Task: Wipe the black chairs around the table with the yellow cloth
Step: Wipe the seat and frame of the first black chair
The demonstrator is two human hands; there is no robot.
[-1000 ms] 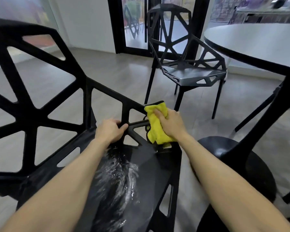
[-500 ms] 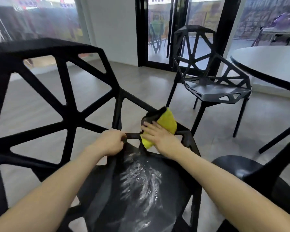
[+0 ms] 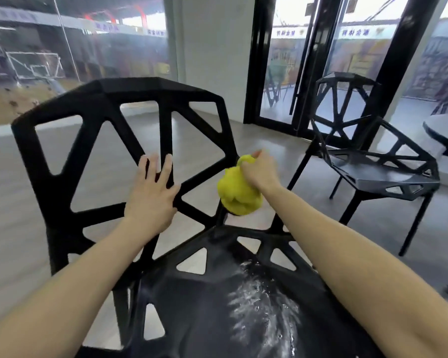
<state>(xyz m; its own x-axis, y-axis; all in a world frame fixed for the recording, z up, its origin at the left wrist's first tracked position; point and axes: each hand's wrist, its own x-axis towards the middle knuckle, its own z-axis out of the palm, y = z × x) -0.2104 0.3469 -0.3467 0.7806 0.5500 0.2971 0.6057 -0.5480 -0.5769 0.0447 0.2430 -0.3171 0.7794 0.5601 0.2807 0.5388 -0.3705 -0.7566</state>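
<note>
Most of the frame's lower and left parts are filled by the near black chair, whose lattice backrest rises at centre left and whose seat spreads across the bottom. A wet, streaky sheen is seen on the seat at lower centre right, which suggests that part has already been wiped. The backrest seems to be the part now being worked on, with the chair steadied so that it does not shift under the rubbing.

A second black chair is placed at the right of the frame, well apart from the first; judging by its dry-looking seat, it is probably still to be done. Only a sliver of the table is seen at the right edge, the rest being cut off.

The left hand is laid on the junction of the backrest struts just left of centre, fingers spread and curled over a strut in a bracing hold. The right hand is closed in a fist around the yellow cloth, which is bunched and held against the backrest's right edge strut at mid-frame.

The contact between cloth and strut is blurred by motion, so how firmly it is pressed cannot be told. The chair's legs are hidden below the seat.
</note>
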